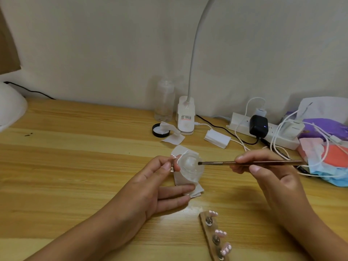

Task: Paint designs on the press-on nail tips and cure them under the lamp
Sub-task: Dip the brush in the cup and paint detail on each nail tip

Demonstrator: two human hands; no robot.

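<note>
Your right hand (pixel 267 174) grips the brush (pixel 222 163), seemingly dipping it in the glass cup (pixel 188 167); your left hand (pixel 150 185) pinches a nail tip (pixel 174 157), which next needs steady strokes.

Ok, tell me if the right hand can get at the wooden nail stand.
Probably yes: the wooden nail stand lies near the right hand with bare table between, though it holds the brush.
</note>
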